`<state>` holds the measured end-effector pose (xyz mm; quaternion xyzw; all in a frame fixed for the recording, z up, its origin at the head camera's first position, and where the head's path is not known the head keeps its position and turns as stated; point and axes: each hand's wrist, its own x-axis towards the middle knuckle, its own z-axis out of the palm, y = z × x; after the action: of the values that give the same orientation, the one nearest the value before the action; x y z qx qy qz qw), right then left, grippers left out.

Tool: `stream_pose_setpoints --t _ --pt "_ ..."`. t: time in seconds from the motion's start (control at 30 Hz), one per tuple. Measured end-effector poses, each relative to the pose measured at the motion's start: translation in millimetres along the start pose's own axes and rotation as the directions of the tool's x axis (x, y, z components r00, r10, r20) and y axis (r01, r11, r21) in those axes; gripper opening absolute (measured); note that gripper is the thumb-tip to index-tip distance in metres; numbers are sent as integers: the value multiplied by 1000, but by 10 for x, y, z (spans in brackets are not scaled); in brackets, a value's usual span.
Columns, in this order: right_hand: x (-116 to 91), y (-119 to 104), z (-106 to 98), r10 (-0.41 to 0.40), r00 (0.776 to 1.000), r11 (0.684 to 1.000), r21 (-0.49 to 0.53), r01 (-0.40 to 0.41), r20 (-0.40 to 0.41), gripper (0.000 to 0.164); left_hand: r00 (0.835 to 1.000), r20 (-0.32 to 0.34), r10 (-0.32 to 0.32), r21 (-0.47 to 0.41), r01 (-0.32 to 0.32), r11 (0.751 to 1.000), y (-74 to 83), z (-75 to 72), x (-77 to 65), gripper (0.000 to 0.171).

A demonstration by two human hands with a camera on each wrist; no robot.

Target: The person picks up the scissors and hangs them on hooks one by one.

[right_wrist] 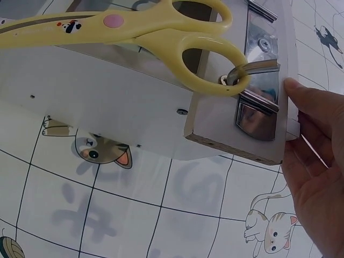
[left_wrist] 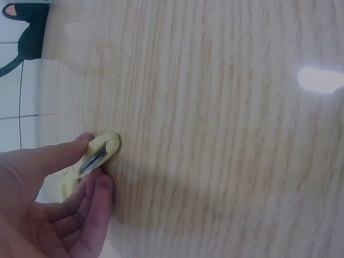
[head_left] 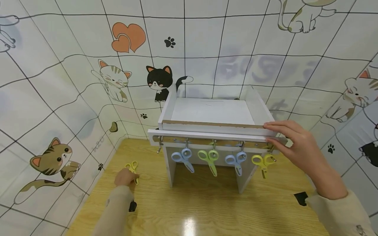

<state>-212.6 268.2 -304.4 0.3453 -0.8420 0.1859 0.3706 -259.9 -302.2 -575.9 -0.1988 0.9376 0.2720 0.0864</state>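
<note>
My left hand (head_left: 125,177) pinches a pair of yellow scissors (head_left: 132,166) on the table at the left. In the left wrist view the scissors (left_wrist: 110,144) sit between thumb and fingers, blade end outward, handles mostly hidden. My right hand (head_left: 298,144) grips the right end of a white hook board (head_left: 212,134) on the front of a small shelf (head_left: 206,111), thumb in front and fingers over the top. From its hooks hang two blue scissors (head_left: 183,159), one green pair (head_left: 209,160) and one yellow pair (right_wrist: 161,40). The leftmost hook (head_left: 159,144) holds nothing.
The shelf stands on a wood-grain table (head_left: 206,209) against walls (head_left: 200,36) with a tiled cat print. A black patch (head_left: 301,198) lies near the right sleeve, and another dark piece (head_left: 133,206) beside the left sleeve.
</note>
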Motion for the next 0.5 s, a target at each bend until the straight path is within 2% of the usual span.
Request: stream_pose_setpoints --t 0.23,0.37,0.5 --pt "-3 7 4 -6 1000 1000 -5 6 -12 57 999 31 8 -183 -2 983 -114 -12 -2 32" --pt "1 9 5 -19 1000 1000 -2 19 -21 56 1000 16 9 -229 -5 973 -141 -17 -10 32" --pt "-5 9 -5 2 1000 1000 -6 -2 -3 59 1000 0 21 -371 -19 928 -92 -59 -9 30"
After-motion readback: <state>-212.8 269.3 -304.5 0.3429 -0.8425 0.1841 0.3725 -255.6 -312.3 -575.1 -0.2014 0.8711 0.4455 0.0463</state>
